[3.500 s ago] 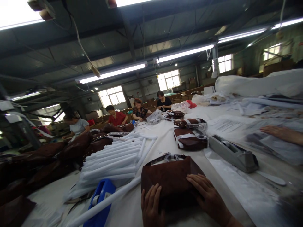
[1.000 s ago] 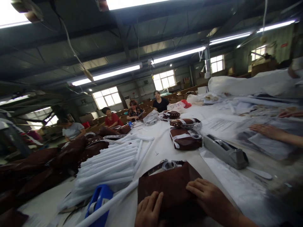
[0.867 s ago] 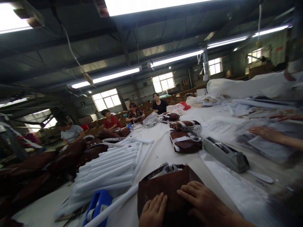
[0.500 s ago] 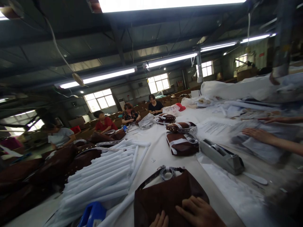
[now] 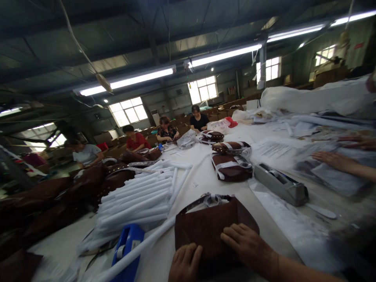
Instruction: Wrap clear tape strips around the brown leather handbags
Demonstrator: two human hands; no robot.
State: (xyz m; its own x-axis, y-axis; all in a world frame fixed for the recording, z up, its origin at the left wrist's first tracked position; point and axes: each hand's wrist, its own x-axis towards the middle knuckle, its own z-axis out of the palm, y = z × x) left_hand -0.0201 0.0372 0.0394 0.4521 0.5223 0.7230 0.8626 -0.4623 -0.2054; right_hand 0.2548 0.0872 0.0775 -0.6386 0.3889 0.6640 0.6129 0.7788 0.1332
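Note:
A brown suede bag point(image 5: 210, 223) lies flat on the white table point(image 5: 202, 176) right in front of me, its strap and metal ring at the far edge. My left hand point(image 5: 185, 263) rests on the bag's near left corner, fingers curled down onto it. On the near right part of the bag lies my right hand point(image 5: 246, 244), fingers stretched flat and pressing. Neither hand holds anything.
A stack of white paper rolls point(image 5: 138, 197) and a blue tape dispenser point(image 5: 127, 248) lie to my left, a grey tape dispenser point(image 5: 280, 184) to the right. Wrapped brown bags point(image 5: 232, 166) sit farther off. Another person's hands point(image 5: 337, 160) work on paper at right. Several people sit at the far end.
The view swung up and back down. My hands stayed on the brown bag, shifting slightly closer together on its near edge.

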